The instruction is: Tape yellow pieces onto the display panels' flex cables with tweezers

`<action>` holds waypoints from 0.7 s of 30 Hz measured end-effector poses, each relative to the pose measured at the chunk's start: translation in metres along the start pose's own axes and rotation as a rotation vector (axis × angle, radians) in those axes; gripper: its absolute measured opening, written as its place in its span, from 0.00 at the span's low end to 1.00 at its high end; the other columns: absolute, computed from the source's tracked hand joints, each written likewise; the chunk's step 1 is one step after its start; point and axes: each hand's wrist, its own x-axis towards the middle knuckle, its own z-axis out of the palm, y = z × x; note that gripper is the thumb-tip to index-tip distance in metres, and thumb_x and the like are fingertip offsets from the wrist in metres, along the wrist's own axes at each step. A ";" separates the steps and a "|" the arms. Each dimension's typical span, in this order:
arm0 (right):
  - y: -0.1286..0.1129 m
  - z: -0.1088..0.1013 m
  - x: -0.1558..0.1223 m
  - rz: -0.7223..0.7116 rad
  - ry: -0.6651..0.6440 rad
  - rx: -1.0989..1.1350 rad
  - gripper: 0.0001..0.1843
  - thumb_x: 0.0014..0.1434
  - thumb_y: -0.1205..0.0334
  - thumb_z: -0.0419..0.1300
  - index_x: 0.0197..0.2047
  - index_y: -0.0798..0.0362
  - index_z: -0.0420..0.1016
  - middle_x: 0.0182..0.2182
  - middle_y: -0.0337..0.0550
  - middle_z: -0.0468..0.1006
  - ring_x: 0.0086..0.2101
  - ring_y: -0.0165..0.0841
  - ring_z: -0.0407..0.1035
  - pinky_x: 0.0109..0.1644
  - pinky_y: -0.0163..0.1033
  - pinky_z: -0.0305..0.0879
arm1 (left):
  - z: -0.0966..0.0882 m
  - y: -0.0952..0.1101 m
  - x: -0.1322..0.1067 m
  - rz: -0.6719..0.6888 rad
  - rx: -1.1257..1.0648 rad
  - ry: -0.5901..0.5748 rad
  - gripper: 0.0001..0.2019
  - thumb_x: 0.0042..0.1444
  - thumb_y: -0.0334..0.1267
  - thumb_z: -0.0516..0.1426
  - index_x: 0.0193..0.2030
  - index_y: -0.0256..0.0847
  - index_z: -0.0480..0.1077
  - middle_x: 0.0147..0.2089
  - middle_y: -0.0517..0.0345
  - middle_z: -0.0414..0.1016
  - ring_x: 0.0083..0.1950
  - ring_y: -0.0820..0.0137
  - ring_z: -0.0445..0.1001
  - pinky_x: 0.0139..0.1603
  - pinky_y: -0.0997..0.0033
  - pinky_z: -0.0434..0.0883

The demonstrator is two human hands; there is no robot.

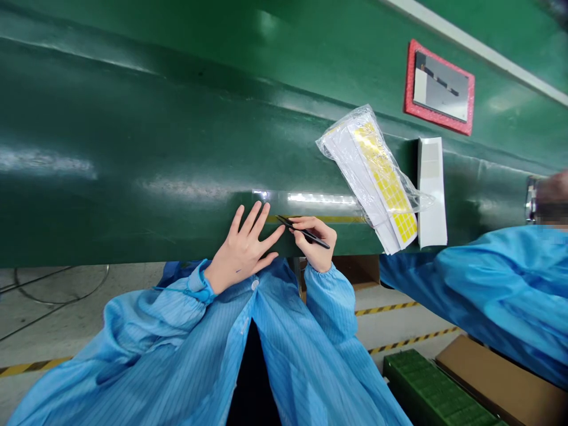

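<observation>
My left hand [244, 248] lies flat on the green table [133, 148] with its fingers spread, next to a clear strip [310, 204] that has a thin yellow line along it. My right hand [316, 239] is closed on black tweezers [302, 231]. Their tip points left and touches the strip's left end, just beside my left fingertips. Both arms wear blue striped sleeves.
A clear bag of yellow sticker sheets [377, 177] lies right of the strip, with a white strip of backing paper [431, 192] beside it. A red-framed plate [439, 87] sits further back. Another person's blue sleeve [497, 284] reaches in from the right. Boxes [488, 378] stand on the floor.
</observation>
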 end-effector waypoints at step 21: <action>-0.003 0.004 0.002 0.021 0.020 -0.003 0.08 0.49 0.73 0.63 0.30 0.51 0.80 0.33 0.41 0.83 0.33 0.34 0.80 0.39 0.36 0.80 | 0.004 0.000 -0.001 -0.006 0.039 -0.005 0.31 0.64 0.47 0.58 0.65 0.24 0.62 0.74 0.25 0.45 0.76 0.41 0.42 0.72 0.33 0.49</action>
